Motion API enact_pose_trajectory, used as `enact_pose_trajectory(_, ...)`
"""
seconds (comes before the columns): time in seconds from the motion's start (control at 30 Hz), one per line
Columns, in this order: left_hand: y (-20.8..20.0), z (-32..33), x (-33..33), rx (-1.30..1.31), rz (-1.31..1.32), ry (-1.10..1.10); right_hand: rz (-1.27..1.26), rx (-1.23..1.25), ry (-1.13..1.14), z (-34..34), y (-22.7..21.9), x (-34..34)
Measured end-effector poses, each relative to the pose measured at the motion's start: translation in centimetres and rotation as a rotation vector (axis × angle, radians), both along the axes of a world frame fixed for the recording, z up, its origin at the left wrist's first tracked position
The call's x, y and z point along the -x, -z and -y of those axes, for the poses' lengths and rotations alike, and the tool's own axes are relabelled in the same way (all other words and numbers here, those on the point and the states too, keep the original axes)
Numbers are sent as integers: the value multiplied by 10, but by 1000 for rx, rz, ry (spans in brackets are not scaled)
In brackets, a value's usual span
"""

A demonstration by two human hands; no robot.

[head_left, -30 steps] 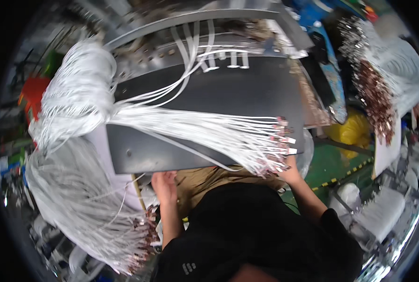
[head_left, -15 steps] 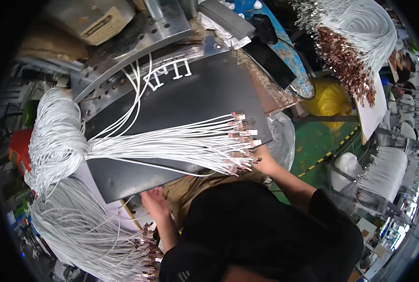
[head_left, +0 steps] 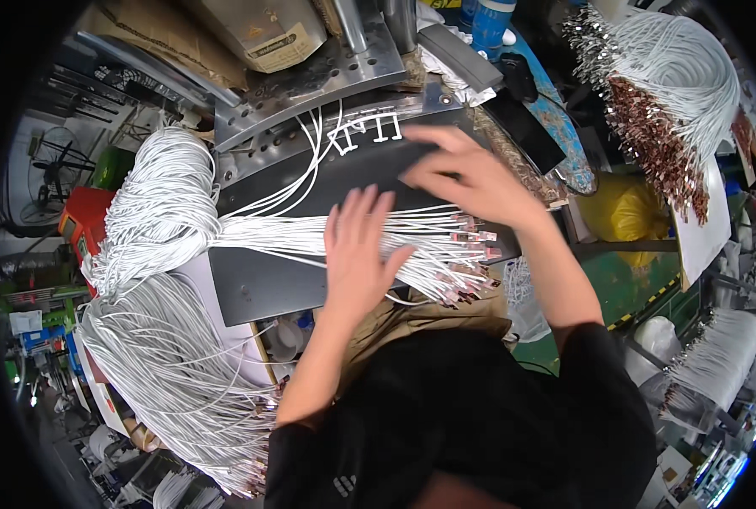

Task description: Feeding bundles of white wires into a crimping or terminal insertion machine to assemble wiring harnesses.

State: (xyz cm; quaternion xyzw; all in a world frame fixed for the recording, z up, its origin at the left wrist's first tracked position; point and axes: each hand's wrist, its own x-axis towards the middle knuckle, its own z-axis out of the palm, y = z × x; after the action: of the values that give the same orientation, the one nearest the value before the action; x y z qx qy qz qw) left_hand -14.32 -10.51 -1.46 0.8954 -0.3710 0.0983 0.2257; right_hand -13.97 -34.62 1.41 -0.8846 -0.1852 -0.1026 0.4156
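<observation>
A bundle of white cables (head_left: 263, 231) runs across a dark plate (head_left: 263, 293), with small reddish plugs (head_left: 463, 293) fanned out at its right end. My left hand (head_left: 359, 250) lies over the cables with its fingers spread. Above the plug end, my right hand (head_left: 471, 180) reaches inward, slightly blurred, fingers stretched and apart. Its fingertips are close to a white moulded plastic piece (head_left: 388, 129) at the far edge of the plate. A few cables (head_left: 312, 170) from the same bundle bend up to the perforated metal block, where their ends are hidden.
Behind the plate stands a metal machine part (head_left: 310, 93) with holes. Coiled white cables (head_left: 161, 204) are heaped at left, more cables (head_left: 166, 365) hanging below. A grey bar (head_left: 458, 55) and a dark flat object (head_left: 522, 131) lie at far right. Another cable bunch (head_left: 683, 76) hangs beyond.
My left hand has risen from the plate's near edge onto the cables. My right hand has left the plug ends and moved up toward the white plastic piece. The whole view has shifted.
</observation>
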Motion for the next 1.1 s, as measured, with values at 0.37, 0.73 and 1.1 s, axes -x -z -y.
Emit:
enact_pose_trajectory(0.37,-13,-52,-64,-101,-299,131,-167,-246,-243,53,26,33)
enact_pose_trajectory(0.73,-27,-138,-122,-315,-319,-2,-1281,-804,453,198,304,261)
enact_pose_trajectory(1.1,-40,-148,-115,266,-536,-341,-164,-366,1211,152,285,207)
